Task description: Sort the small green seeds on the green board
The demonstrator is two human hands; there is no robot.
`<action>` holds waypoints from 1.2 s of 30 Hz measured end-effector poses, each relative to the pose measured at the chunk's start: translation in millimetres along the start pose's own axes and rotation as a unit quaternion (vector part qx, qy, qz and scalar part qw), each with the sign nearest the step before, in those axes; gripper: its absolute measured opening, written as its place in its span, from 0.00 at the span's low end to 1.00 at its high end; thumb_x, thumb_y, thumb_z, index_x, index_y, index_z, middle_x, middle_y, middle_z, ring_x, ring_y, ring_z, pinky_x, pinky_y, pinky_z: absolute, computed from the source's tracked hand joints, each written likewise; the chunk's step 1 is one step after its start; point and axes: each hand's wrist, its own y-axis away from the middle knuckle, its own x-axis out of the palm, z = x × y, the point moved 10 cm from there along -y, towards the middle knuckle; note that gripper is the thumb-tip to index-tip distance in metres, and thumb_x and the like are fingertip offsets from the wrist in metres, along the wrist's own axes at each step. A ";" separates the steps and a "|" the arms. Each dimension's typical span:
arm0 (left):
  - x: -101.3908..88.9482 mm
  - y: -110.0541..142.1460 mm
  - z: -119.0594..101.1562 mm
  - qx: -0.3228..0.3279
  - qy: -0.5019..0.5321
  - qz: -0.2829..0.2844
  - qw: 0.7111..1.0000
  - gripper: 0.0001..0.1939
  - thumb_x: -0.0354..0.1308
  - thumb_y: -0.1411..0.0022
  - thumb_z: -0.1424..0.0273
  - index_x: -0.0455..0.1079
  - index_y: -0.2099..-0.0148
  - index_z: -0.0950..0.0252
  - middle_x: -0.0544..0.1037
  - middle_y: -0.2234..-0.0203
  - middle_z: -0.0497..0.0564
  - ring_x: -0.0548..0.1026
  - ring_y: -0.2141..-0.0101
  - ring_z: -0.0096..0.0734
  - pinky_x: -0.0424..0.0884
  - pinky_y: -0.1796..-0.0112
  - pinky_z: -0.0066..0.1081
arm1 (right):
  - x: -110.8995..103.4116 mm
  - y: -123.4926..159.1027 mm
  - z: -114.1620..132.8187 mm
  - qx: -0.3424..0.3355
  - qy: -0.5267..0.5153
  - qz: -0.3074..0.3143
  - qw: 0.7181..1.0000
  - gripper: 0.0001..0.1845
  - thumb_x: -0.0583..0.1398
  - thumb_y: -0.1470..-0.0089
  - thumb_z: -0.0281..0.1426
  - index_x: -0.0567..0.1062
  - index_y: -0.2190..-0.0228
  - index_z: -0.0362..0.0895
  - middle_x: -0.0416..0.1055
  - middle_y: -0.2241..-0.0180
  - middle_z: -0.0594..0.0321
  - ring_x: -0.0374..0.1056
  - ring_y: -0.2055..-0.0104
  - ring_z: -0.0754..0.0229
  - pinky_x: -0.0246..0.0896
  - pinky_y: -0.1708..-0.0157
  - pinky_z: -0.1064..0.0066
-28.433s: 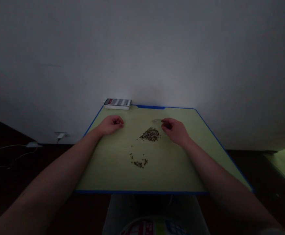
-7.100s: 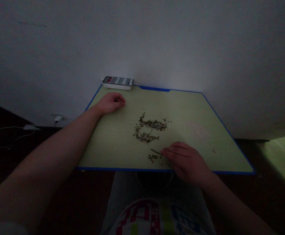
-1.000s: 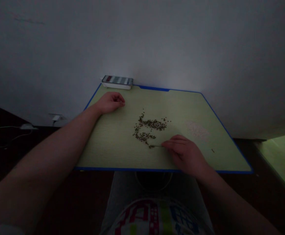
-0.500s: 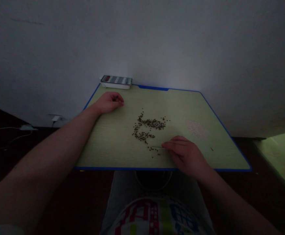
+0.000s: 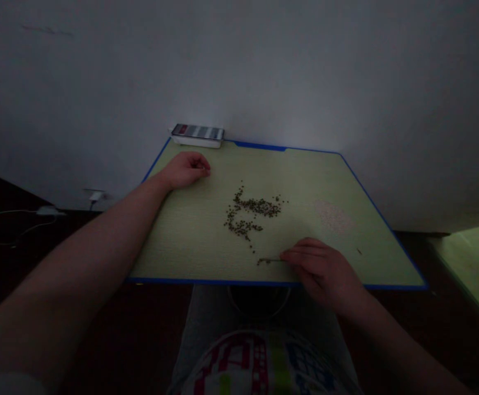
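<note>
My right hand [image 5: 319, 269] pinches a thin stick [image 5: 270, 259] near the front edge of the tabletop. The stick's free end points left and touches or lies beside a few small dark grains [image 5: 259, 262]. Farther back, a scattered pile of these dark grains [image 5: 259, 206] spreads over the middle of the pale board [image 5: 181, 247]. My left hand [image 5: 187, 169] rests at the far left of the board, fingers curled in and thumb against them. Nothing shows in it.
A pale patch of fine grains [image 5: 333, 215] lies on the right, with a small dark sliver [image 5: 359, 251] nearer me. A white box with a dark, printed top [image 5: 198, 135] stands at the back left against the wall. Below the front edge, a dark round container [image 5: 259, 300] sits between my legs.
My right hand has moved slightly right and toward me with the stick. Some loose grains near the stick are now gathered closer to the front edge. My left hand stays in place.
</note>
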 end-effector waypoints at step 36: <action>-0.6 0.2 2.0 -0.011 -0.016 -0.002 1.000 0.10 0.63 0.51 0.67 0.72 0.68 0.67 0.66 0.82 0.44 0.63 0.79 0.23 0.57 0.76 0.26 | 7.3 -0.1 13.7 0.016 0.017 0.000 1.000 0.15 0.55 0.44 0.18 0.78 0.59 0.40 0.81 0.65 0.58 0.74 0.65 0.55 0.76 0.63 0.61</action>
